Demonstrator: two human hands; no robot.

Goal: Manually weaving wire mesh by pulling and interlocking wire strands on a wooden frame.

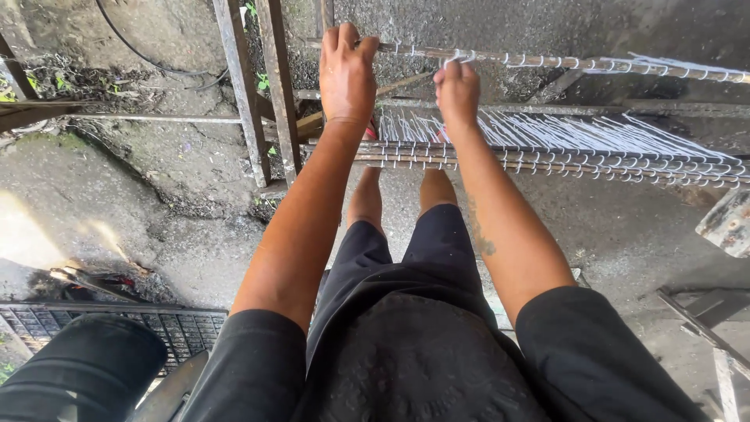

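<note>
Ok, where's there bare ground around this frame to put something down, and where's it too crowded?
Bare concrete lies left of the upright wooden posts, and more sits below the strung rails on the right. It is crowded at the top bar, where the left hand and right hand work the white string.

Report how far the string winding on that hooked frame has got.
Done: white strings already run between the far hooked bar and the near hooked bars, to the right of the hands. In hand: the right hand pinches string at the far bar; the left hand grips that bar's end. Left: the hooks between the hands look bare.
</note>
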